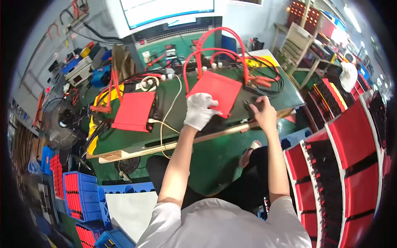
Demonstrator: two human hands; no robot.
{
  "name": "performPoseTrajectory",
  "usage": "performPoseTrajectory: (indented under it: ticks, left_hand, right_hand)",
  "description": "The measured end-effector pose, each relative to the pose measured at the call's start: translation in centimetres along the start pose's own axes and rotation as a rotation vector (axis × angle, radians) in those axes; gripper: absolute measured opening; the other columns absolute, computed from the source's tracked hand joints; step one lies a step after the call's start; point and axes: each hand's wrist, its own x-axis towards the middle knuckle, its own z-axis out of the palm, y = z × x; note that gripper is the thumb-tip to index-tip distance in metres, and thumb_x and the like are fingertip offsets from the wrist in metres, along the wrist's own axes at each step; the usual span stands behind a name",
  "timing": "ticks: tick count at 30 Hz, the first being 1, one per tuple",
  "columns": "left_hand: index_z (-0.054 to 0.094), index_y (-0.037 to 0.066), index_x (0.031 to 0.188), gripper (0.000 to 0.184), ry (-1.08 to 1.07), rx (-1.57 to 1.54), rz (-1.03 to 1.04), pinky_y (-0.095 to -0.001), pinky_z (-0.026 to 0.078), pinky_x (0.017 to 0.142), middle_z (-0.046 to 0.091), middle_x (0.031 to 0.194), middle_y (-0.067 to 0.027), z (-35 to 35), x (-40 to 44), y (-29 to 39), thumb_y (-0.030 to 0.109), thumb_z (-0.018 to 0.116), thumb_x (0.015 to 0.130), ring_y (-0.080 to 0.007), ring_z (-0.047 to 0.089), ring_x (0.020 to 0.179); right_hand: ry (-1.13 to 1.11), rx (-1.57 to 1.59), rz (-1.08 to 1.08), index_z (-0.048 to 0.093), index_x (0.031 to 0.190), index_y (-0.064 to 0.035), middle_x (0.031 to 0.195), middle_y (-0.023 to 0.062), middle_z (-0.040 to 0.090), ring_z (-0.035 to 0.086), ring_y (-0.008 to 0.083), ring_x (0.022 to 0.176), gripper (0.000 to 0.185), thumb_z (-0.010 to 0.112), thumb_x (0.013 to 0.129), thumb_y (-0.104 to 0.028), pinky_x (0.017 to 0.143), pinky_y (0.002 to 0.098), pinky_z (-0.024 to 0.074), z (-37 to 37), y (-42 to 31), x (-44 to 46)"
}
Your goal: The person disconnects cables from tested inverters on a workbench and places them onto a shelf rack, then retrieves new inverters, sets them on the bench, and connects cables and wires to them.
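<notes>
My left hand (200, 110), in a white glove, grips the near-left part of a flat red box (219, 89), with fingers bent over its surface. The box lies tilted on the green workbench. My bare right hand (264, 113) is just right of the box at the bench's front edge. Its thumb and forefinger are at a small black connector (247, 105), whose exact kind is too small to make out. A second flat red box (134, 110) rests to the left, with a white cable plug (152, 120) at its right side.
Thick red cables (221, 29) loop over the bench's rear, near red clamps (261, 81). A monitor (167, 10) stands behind. Racks of red boxes (351, 132) rise at my right. Blue crates (80, 194) and a fan (62, 124) are on the left.
</notes>
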Motion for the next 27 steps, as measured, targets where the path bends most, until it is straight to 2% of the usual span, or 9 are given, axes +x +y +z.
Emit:
performPoseTrajectory:
  ticks: [1,4,6,9,19,20,23,24,27]
  left_hand:
    - [0.073,0.020,0.075,0.031,0.162,-0.061,0.062,-0.0425,0.046,0.068,0.063,0.075,0.0007,0.5,-0.4,-0.2,0.045,0.082,0.058,-0.0233,0.064,0.078]
    - [0.071,0.021,0.087,0.030,0.306,-0.007,0.125,-0.0468,0.041,0.094,0.064,0.088,0.0031,1.2,-1.6,0.0,0.040,0.081,0.065,-0.0219,0.062,0.095]
    - [0.069,0.021,0.095,0.032,0.345,0.009,0.134,-0.0502,0.034,0.108,0.063,0.095,0.0034,2.0,-1.9,-0.1,0.036,0.080,0.070,-0.0214,0.060,0.103]
    - [0.066,0.020,0.101,0.033,0.382,-0.048,0.135,-0.0511,0.026,0.116,0.063,0.100,0.0031,2.4,-2.0,-0.4,0.031,0.080,0.072,-0.0212,0.061,0.106]
    - [0.066,0.019,0.101,0.035,0.404,-0.030,0.164,-0.0551,0.029,0.116,0.065,0.103,0.0022,2.5,-2.2,-0.7,0.018,0.082,0.070,-0.0222,0.064,0.109]
    - [0.065,0.018,0.100,0.034,0.403,-0.038,0.158,-0.0540,0.031,0.115,0.065,0.103,0.0021,2.7,-2.2,-0.7,0.018,0.082,0.070,-0.0220,0.064,0.108]
    - [0.064,0.018,0.097,0.034,0.397,-0.068,0.142,-0.0504,0.037,0.110,0.066,0.104,0.0018,2.5,-2.1,-0.8,0.021,0.083,0.069,-0.0216,0.065,0.104]
    - [0.064,0.018,0.096,0.034,0.387,-0.086,0.137,-0.0489,0.039,0.107,0.066,0.104,0.0018,2.4,-2.0,-0.8,0.022,0.084,0.068,-0.0216,0.065,0.103]
    - [0.063,0.018,0.094,0.038,0.367,-0.150,0.140,-0.0455,0.043,0.101,0.067,0.103,0.0019,2.3,-1.7,-1.2,0.026,0.085,0.064,-0.0219,0.064,0.102]
  right_hand:
    - [-0.040,0.024,0.011,0.053,0.105,-0.0128,0.082,0.0192,0.069,0.066,0.0453,0.084,0.034,0.076,0.085,-0.026,0.070,0.0496,0.0486,-0.5,-0.8,0.0]
    - [-0.254,0.147,0.072,0.051,0.105,-0.0103,0.079,0.0218,0.065,0.064,0.0460,0.083,0.030,0.072,0.085,-0.008,0.070,0.0519,0.0465,-1.9,-3.4,0.4]
    - [-0.271,0.148,-0.028,0.051,0.104,-0.0098,0.079,0.0215,0.064,0.063,0.0460,0.082,0.029,0.072,0.085,-0.007,0.070,0.0513,0.0465,-1.1,-3.3,0.6]
    - [-0.270,0.247,-0.105,0.050,0.104,-0.0082,0.083,0.0210,0.065,0.064,0.0462,0.085,0.028,0.069,0.085,-0.001,0.072,0.0495,0.0476,0.1,-3.5,0.5]
    - [-0.177,0.362,-0.066,0.049,0.111,-0.0077,0.091,0.0209,0.065,0.064,0.0458,0.093,0.035,0.064,0.084,0.008,0.076,0.0473,0.0488,3.1,-4.7,0.2]
    - [-0.121,0.352,-0.148,0.051,0.119,-0.0065,0.081,0.0137,0.062,0.063,0.0278,0.072,0.037,0.063,0.087,0.007,0.070,0.0351,0.0492,3.6,-4.3,0.1]
    - [-0.204,0.422,-0.136,0.049,0.127,-0.0060,0.091,0.0200,0.062,0.064,0.0383,0.082,0.045,0.061,0.086,0.007,0.074,0.0432,0.0492,2.1,-4.8,-0.4]
    - [-0.285,0.423,-0.063,0.049,0.133,-0.0067,0.086,0.0142,0.060,0.059,0.0258,0.070,0.047,0.061,0.088,0.004,0.069,0.0362,0.0490,0.9,-5.3,-0.7]
    - [0.068,0.472,-0.124,0.053,0.131,-0.0048,0.083,0.0072,0.058,0.054,0.0156,0.066,0.042,0.062,0.090,0.001,0.064,0.0292,0.0467,1.8,-5.1,-2.9]
